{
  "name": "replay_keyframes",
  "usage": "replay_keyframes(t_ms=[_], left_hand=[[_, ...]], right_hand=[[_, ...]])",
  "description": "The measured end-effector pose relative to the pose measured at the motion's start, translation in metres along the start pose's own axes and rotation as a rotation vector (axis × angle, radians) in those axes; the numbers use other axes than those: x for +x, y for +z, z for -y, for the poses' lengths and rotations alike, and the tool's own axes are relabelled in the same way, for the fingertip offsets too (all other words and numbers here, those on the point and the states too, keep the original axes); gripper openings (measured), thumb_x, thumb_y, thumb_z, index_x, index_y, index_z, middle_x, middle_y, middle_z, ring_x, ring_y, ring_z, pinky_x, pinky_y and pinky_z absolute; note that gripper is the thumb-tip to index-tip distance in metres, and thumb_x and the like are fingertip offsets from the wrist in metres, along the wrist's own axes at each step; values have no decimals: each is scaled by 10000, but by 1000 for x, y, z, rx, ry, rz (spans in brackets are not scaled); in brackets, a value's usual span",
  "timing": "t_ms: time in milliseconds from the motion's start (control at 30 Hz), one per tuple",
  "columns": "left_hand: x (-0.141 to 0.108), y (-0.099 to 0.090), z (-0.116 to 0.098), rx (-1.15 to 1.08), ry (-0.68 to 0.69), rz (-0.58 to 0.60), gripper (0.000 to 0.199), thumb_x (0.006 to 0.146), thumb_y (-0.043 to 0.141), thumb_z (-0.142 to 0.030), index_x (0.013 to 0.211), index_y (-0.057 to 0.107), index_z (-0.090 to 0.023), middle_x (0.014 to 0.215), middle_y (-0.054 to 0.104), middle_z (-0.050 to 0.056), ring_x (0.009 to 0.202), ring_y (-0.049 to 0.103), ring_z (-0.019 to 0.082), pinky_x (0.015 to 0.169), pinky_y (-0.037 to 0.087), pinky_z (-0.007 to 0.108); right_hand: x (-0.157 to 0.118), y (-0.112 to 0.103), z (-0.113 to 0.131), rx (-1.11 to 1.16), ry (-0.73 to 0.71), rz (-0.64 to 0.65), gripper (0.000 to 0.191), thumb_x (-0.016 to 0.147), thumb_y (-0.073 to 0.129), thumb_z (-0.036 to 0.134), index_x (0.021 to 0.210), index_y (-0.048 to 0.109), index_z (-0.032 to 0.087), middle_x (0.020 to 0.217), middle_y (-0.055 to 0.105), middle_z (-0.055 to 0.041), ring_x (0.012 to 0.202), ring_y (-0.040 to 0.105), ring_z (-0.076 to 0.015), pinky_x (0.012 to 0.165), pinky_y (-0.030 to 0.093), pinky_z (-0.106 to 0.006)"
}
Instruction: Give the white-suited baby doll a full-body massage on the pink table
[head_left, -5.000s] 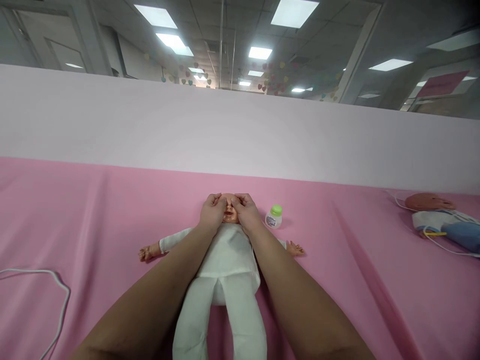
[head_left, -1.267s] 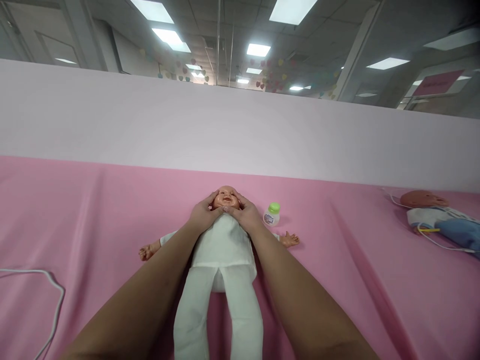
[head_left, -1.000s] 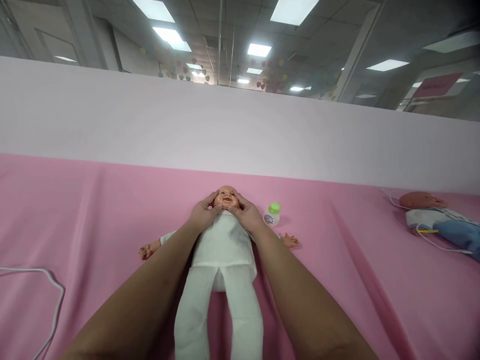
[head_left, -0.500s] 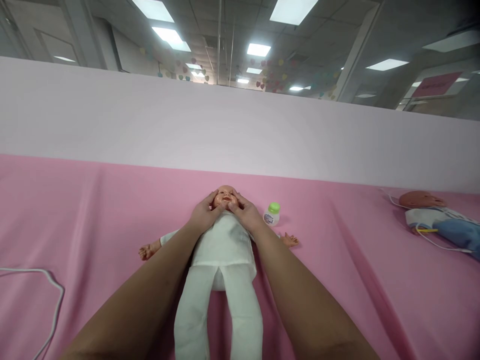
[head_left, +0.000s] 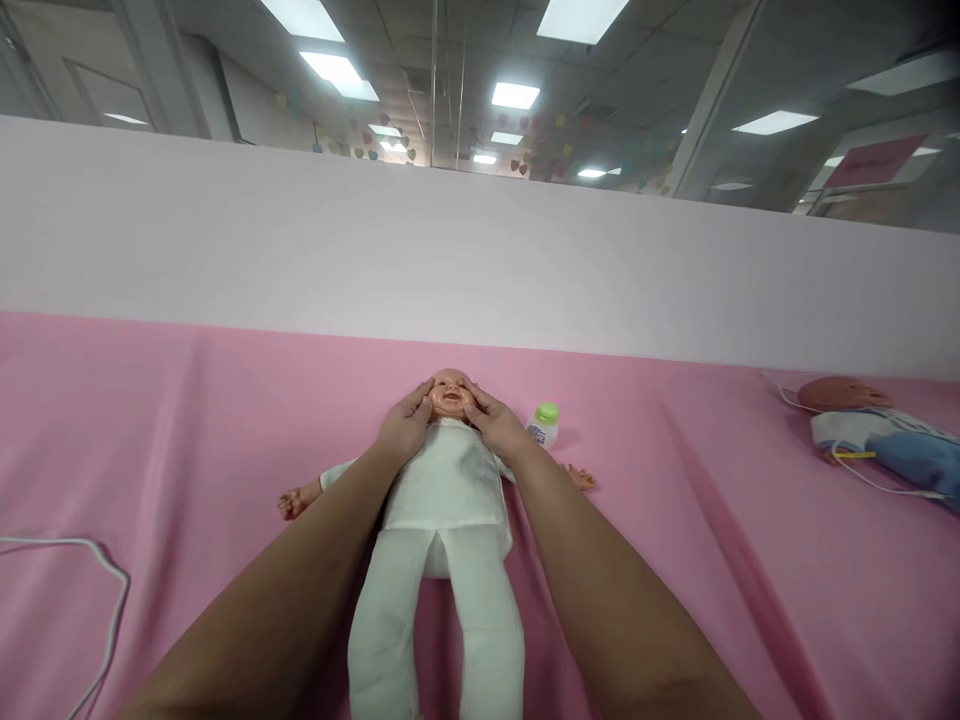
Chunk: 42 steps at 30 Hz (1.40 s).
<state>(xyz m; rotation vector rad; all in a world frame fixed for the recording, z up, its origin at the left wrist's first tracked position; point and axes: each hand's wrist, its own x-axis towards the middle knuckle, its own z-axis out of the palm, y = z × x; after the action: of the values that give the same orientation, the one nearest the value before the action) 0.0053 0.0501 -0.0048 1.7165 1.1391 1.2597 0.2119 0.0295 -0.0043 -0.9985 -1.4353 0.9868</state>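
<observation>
Cable (head_left: 111, 620) sits left on the pink sheet (head_left: 240, 430), clear of the hands. Left hand (head_left: 403, 432) open, fingers along 1 cheek of the doll (head_left: 450, 480); right hand (head_left: 504, 430) open, same on the other cheek. Risk: head rolls if the 2 hands push unevenly; shirt rucks if a wrist drags it. Right wrist swinging out could tip the bottle (head_left: 543, 428) just beside it. Doll lies face up, head toward the sheet's far edge, shiny face, white top and trousers, arms spread, legs slightly apart. Second doll (head_left: 911, 445) far right, near that edge.
</observation>
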Motion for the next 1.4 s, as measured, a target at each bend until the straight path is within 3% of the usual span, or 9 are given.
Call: replay_keyframes(t_ms=[67, 167, 333, 533, 767, 967, 1100, 1267, 1400], left_hand=[[-1, 0, -2, 11, -4, -11, 663, 991, 548, -593, 1534, 558, -213, 1574, 547, 83, 1470, 491, 270, 1231, 356, 404], [-4, 0, -9, 83, -13, -20, 689, 936, 640, -609, 1535, 556, -280, 1524, 606, 52, 1413, 552, 288, 1192, 408, 404], [-8, 0, -15, 133, 22, -12, 767, 869, 727, -538, 1546, 534, -234, 1474, 647, 80, 1317, 626, 284, 1087, 507, 369], [-5, -1, -7, 132, 46, -20, 681, 913, 665, -506, 1535, 546, -255, 1522, 608, 71, 1381, 580, 280, 1161, 439, 395], [0, 0, 0, -11, 17, -12, 638, 966, 585, -552, 1514, 576, -225, 1565, 561, 81, 1455, 507, 265, 1220, 373, 396], [-8, 0, -13, 125, 5, -15, 757, 881, 698, -601, 1542, 541, -269, 1498, 629, 70, 1343, 609, 299, 1130, 470, 396], [-9, 0, -14, 172, 47, -16, 751, 882, 700, -554, 1549, 528, -252, 1501, 624, 81, 1339, 611, 291, 1117, 481, 386], [-6, -1, -8, 131, 59, -8, 700, 916, 663, -499, 1547, 532, -227, 1535, 592, 88, 1391, 571, 287, 1165, 442, 403], [-1, -1, 0, 16, -3, -22, 671, 935, 646, -530, 1526, 564, -224, 1538, 588, 90, 1410, 556, 283, 1197, 412, 422]], right_hand=[[0, 0, 1, -16, -1, 28, 657, 919, 678, 641, 1499, 560, 355, 1636, 462, 18, 1557, 370, -236, 1303, 239, -462], [-3, 4, 5, -54, 1, 8, 733, 856, 771, 599, 1510, 549, 355, 1616, 494, 1, 1539, 405, -259, 1291, 276, -474], [-6, 14, 8, -132, 6, -93, 895, 718, 906, 501, 1516, 549, 307, 1612, 503, -46, 1517, 440, -282, 1271, 324, -460], [-2, 11, 2, -94, -11, -67, 790, 769, 863, 498, 1490, 571, 363, 1560, 565, 3, 1502, 462, -278, 1276, 312, -498], [-2, 1, 6, -49, 0, -13, 593, 936, 644, 607, 1455, 621, 320, 1501, 624, 2, 1429, 546, -264, 1251, 369, -484], [-4, 11, 11, -46, 6, -96, 724, 763, 858, 507, 1430, 638, 333, 1478, 644, -22, 1371, 596, -285, 1207, 431, -470], [-2, 14, 7, -42, 26, -117, 819, 719, 891, 459, 1469, 587, 332, 1432, 675, -38, 1273, 664, -273, 1147, 491, -479], [1, 9, 1, 36, 14, -46, 857, 738, 882, 452, 1514, 544, 312, 1472, 649, -46, 1316, 639, -268, 1163, 479, -464], [2, 1, -1, 97, 26, 30, 785, 811, 807, 576, 1507, 559, 308, 1520, 608, -34, 1382, 589, -270, 1210, 425, -472]])
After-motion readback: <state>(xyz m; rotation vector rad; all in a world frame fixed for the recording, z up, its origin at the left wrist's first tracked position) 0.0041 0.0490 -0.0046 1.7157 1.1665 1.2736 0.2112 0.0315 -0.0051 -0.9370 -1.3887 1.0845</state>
